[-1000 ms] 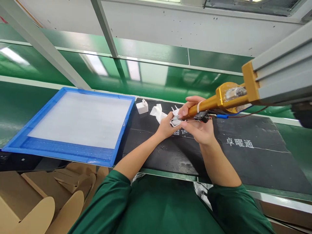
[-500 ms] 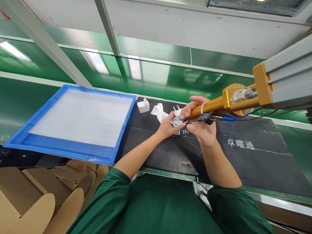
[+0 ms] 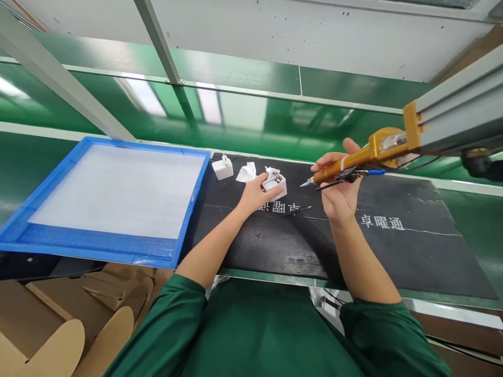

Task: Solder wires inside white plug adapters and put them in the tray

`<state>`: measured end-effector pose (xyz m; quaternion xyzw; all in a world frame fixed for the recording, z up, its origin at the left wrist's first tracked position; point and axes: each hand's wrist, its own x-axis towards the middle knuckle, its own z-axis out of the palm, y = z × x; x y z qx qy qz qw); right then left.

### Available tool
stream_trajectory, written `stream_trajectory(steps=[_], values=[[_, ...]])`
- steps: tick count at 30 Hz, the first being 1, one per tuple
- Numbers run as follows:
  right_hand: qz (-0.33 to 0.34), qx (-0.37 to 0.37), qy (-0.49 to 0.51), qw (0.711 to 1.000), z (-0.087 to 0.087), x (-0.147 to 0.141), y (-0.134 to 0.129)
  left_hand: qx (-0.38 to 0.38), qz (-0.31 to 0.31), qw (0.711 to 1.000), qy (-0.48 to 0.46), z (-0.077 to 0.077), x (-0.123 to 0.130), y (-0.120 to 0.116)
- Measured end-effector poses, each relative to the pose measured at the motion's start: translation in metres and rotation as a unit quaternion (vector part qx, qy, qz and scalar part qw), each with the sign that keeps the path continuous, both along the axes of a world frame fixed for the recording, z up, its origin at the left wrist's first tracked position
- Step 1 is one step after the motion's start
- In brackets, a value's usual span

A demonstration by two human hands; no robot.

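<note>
My left hand (image 3: 255, 196) is closed on a small open white housing (image 3: 280, 189) with white and metallic parts inside. To the right, my right hand (image 3: 341, 196) is wrapped round a gold-coloured tool (image 3: 346, 163) that hangs from a grey arm. The tool's pale pointed tip stands apart from the housing, to its right. Beside my left hand lies a crumpled white tissue (image 3: 246, 172), and left of that a white plug-like block (image 3: 222, 167). A thin dark pointed item (image 3: 298, 211) rests on the black mat (image 3: 255, 246).
A blue tray (image 3: 178, 230) with a white sheet (image 3: 118, 188) lies on the left. Cardboard pieces (image 3: 51, 314) are below it. The grey arm (image 3: 459, 120) reaches in from the upper right. A green surface with a pale rail runs behind the mat.
The tool and my right hand have moved right, away from the housing. My left hand has shifted slightly left with the housing, whose open inside now shows. The view has shifted a little.
</note>
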<state>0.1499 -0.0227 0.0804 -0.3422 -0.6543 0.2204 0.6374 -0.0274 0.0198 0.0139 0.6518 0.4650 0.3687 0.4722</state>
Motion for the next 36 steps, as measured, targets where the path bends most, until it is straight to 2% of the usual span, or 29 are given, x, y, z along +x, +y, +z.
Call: stream_trajectory(steps=[8, 13, 19, 24, 27, 32, 36], values=[[-0.176, 0.001, -0.07, 0.982, -0.032, 0.056, -0.004, -0.033, -0.043, 0.998, -0.009, -0.001, -0.001, -0.004], [-0.291, 0.025, -0.113, 0.95, -0.057, 0.083, -0.004, -0.043, -0.045, 0.998, 0.001, -0.001, 0.0, -0.004], [-0.378, -0.01, -0.131, 0.916, -0.067, 0.098, -0.003, -0.031, -0.039, 0.998, 0.03, 0.003, 0.001, -0.005], [-0.385, 0.028, -0.136, 0.912, -0.069, 0.098, -0.005, -0.012, -0.04, 0.998, 0.041, 0.002, 0.0, -0.005], [-0.38, 0.053, -0.176, 0.907, -0.07, 0.096, -0.005, 0.003, -0.034, 0.998, 0.051, 0.0, 0.001, -0.005], [-0.38, 0.069, -0.223, 0.895, -0.071, 0.093, -0.004, 0.035, -0.013, 0.989, 0.142, 0.0, -0.001, -0.001], [-0.384, 0.076, -0.226, 0.892, -0.072, 0.091, -0.003, 0.039, -0.036, 0.976, 0.211, 0.002, -0.003, 0.001]])
